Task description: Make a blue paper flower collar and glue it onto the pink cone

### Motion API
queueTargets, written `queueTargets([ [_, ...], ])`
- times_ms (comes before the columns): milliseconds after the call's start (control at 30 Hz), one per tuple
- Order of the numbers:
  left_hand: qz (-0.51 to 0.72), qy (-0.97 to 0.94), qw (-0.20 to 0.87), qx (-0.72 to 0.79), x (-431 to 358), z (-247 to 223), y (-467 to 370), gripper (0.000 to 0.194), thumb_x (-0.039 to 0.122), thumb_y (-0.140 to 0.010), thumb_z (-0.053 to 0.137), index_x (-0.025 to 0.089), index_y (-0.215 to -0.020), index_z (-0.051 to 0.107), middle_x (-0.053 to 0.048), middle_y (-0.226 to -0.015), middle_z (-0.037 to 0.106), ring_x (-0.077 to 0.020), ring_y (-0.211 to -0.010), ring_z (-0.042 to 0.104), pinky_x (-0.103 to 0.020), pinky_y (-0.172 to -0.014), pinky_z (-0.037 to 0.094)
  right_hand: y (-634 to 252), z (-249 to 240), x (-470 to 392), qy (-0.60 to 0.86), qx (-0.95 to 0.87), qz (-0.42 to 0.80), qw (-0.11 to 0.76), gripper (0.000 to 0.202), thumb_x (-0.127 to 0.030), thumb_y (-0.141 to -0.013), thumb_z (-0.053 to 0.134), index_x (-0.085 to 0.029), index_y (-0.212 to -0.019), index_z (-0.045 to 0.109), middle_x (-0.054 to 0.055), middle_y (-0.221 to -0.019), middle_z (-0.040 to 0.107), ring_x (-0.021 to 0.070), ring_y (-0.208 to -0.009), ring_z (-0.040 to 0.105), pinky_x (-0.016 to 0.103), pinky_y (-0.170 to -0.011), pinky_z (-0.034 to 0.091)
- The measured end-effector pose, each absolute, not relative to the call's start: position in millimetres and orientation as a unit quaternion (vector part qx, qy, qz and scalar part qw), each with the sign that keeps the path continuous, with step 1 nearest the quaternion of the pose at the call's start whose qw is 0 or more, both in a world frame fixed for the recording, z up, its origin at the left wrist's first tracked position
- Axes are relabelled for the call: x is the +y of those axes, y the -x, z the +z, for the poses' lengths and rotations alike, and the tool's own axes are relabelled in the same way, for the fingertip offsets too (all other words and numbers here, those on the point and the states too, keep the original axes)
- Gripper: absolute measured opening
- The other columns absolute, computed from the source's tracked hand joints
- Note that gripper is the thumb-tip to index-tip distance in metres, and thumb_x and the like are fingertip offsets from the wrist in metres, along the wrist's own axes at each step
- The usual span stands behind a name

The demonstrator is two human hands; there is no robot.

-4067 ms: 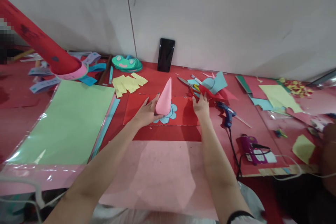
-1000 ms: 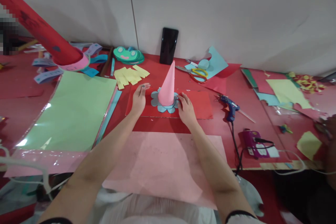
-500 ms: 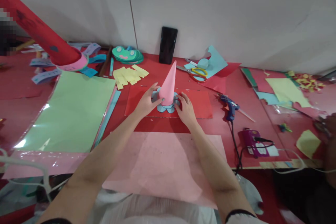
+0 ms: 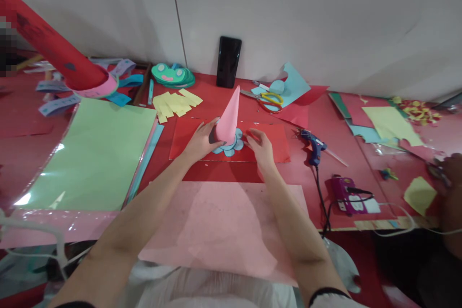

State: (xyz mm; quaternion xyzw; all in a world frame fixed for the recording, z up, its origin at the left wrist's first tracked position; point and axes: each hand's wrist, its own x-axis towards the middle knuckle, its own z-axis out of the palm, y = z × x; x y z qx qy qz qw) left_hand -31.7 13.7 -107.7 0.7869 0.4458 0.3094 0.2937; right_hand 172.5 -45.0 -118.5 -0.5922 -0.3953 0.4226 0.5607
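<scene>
A pink paper cone (image 4: 228, 120) stands upright, its tip leaning slightly right. Around its base lies a ring of light blue paper petals (image 4: 238, 144), resting on a red sheet (image 4: 276, 142). My left hand (image 4: 200, 142) is closed round the cone's lower left side, thumb at the front near the petals. Some petals on that side are hidden behind the hand. To the right, my right hand (image 4: 263, 149) is held just off the petals, fingers apart and curved, with nothing visible in it.
Behind the cone are scissors (image 4: 270, 101), yellow paper strips (image 4: 175, 105) and a phone (image 4: 229, 61) against the wall. A glue gun (image 4: 314, 147) and purple power box (image 4: 344, 195) lie right. Green sheets (image 4: 97, 149) lie left. Another person's hand (image 4: 453, 171) shows far right.
My right hand has come away from the petals and moved slightly right. More of the petals on the right now show. My left hand stays at the cone.
</scene>
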Motion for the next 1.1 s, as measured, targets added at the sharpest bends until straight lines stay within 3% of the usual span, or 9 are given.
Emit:
queueTargets([
  [133, 0.291, -0.800, 0.296, 0.433, 11.8, -108.0, 32.2, 0.076, 0.044, -0.066, 0.074, 0.026, -0.134, 0.043, -0.009, -0.134, 0.055, -0.0303, -0.125, 0.049, -0.051, -0.115, 0.020, -172.3, -113.0, -45.8, 0.600, -0.439, 0.415, 0.525, 0.040, -0.045, -0.075, 0.061, -0.019, -0.107, 0.058, 0.011, -0.110, 0.068, 0.0225, -0.099, 0.066, 0.041, -0.083, 0.057],
  [300, 0.273, -0.822, 0.301, 0.399, 9.7, -107.2, 33.2, 0.073, 0.050, -0.070, 0.070, 0.027, -0.134, 0.043, -0.008, -0.136, 0.054, -0.0276, -0.130, 0.045, -0.050, -0.117, 0.014, -163.8, -100.5, -51.2, 0.610, -0.528, 0.298, 0.511, 0.038, -0.044, -0.079, 0.059, -0.019, -0.108, 0.061, 0.011, -0.114, 0.066, 0.0225, -0.105, 0.062, 0.040, -0.086, 0.054],
  [400, 0.337, -0.798, 0.315, 0.388, 10.0, -104.1, 34.9, 0.058, 0.053, -0.079, 0.059, 0.026, -0.130, 0.047, -0.008, -0.138, 0.051, -0.0250, -0.131, 0.044, -0.046, -0.114, 0.025, -161.6, -101.4, -52.7, 0.606, -0.547, 0.297, 0.495, 0.037, -0.041, -0.081, 0.057, -0.018, -0.110, 0.061, 0.011, -0.114, 0.065, 0.0231, -0.108, 0.061, 0.041, -0.089, 0.052],
  [533, 0.442, -0.728, 0.243, 0.464, 15.0, -104.1, 39.7, 0.034, 0.041, -0.092, 0.040, 0.021, -0.116, 0.055, -0.011, -0.128, 0.058, -0.0216, -0.124, 0.050, -0.042, -0.108, 0.035, -163.8, -104.1, -54.2, 0.584, -0.574, 0.303, 0.488, 0.038, -0.034, -0.083, 0.052, -0.020, -0.118, 0.056, 0.011, -0.122, 0.061, 0.0225, -0.117, 0.056, 0.042, -0.097, 0.049],
  [667, 0.408, -0.691, 0.180, 0.569, 20.2, -114.2, 41.6, 0.015, 0.035, -0.082, 0.060, 0.022, -0.088, 0.061, -0.011, -0.129, 0.056, -0.0297, -0.129, 0.043, -0.053, -0.113, 0.022, -160.0, -98.7, -57.9, 0.534, -0.627, 0.303, 0.480, 0.052, -0.038, -0.084, 0.055, -0.023, -0.132, 0.044, 0.010, -0.138, 0.051, 0.0227, -0.129, 0.047, 0.045, -0.108, 0.040],
  [767, 0.370, -0.706, 0.200, 0.569, 20.9, -120.0, 39.4, 0.017, 0.034, -0.073, 0.071, 0.022, -0.075, 0.060, -0.010, -0.134, 0.053, -0.0336, -0.134, 0.036, -0.058, -0.115, 0.011, -150.1, -95.5, -58.8, 0.525, -0.629, 0.312, 0.481, 0.068, -0.043, -0.080, 0.061, -0.025, -0.140, 0.034, 0.010, -0.141, 0.047, 0.0237, -0.130, 0.046, 0.045, -0.108, 0.041],
  [900, 0.342, -0.725, 0.232, 0.551, 21.6, -120.0, 37.9, 0.017, 0.031, -0.069, 0.074, 0.022, -0.064, 0.061, -0.009, -0.130, 0.056, -0.0359, -0.133, 0.037, -0.062, -0.114, 0.007, -139.1, -99.9, -56.3, 0.538, -0.626, 0.311, 0.471, 0.084, -0.044, -0.074, 0.068, -0.027, -0.144, 0.025, 0.010, -0.141, 0.046, 0.0258, -0.128, 0.048, 0.045, -0.104, 0.045],
  [1033, 0.325, -0.743, 0.234, 0.537, 22.3, -119.4, 39.5, 0.006, 0.027, -0.072, 0.069, 0.023, -0.075, 0.065, -0.008, -0.130, 0.056, -0.0346, -0.132, 0.039, -0.062, -0.114, 0.012, -138.9, -105.6, -54.3, 0.554, -0.640, 0.272, 0.458, 0.081, -0.040, -0.076, 0.066, -0.027, -0.144, 0.025, 0.010, -0.134, 0.050, 0.0251, -0.124, 0.050, 0.045, -0.103, 0.045],
  [1100, 0.332, -0.740, 0.218, 0.543, 20.8, -119.8, 39.4, 0.015, 0.026, -0.075, 0.065, 0.023, -0.090, 0.064, -0.010, -0.132, 0.054, -0.0325, -0.133, 0.039, -0.058, -0.114, 0.015, -140.4, -105.4, -54.3, 0.571, -0.644, 0.242, 0.447, 0.073, -0.039, -0.076, 0.065, -0.026, -0.140, 0.033, 0.011, -0.128, 0.053, 0.0254, -0.121, 0.052, 0.046, -0.102, 0.045],
])
